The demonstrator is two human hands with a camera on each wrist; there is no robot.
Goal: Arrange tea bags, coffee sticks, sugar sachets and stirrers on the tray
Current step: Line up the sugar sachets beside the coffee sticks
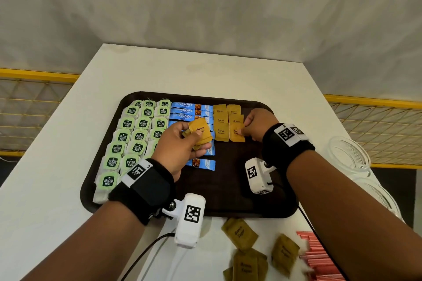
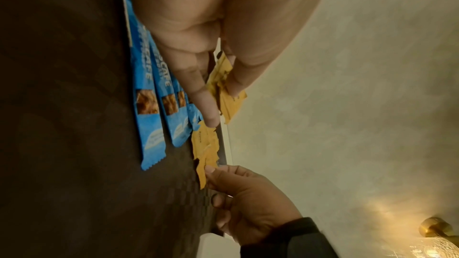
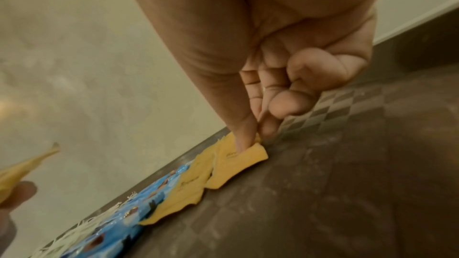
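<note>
A dark brown tray [image 1: 228, 201] holds green tea bags [image 1: 127, 137] in rows on its left, blue coffee sticks [image 1: 191, 109] in the middle and two columns of brown sugar sachets [image 1: 221, 121] to the right. Above the coffee sticks, my left hand [image 1: 185, 141] grips a small stack of sugar sachets [image 1: 199, 132], also seen edge-on as held sachets [image 2: 224, 87]. My right hand [image 1: 255, 125] pinches the nearest sachet [image 1: 236, 134] of the right column between thumb and fingertip, the sachet [image 3: 238, 166] lying on the tray [image 3: 347, 183].
More brown sugar sachets [image 1: 239, 235] lie loose on the white table [image 1: 45, 201] in front of the tray. Red stirrers [image 1: 319, 260] are piled at the front right. Glass jars [image 1: 349, 155] stand to the right. Yellow railing runs on both sides.
</note>
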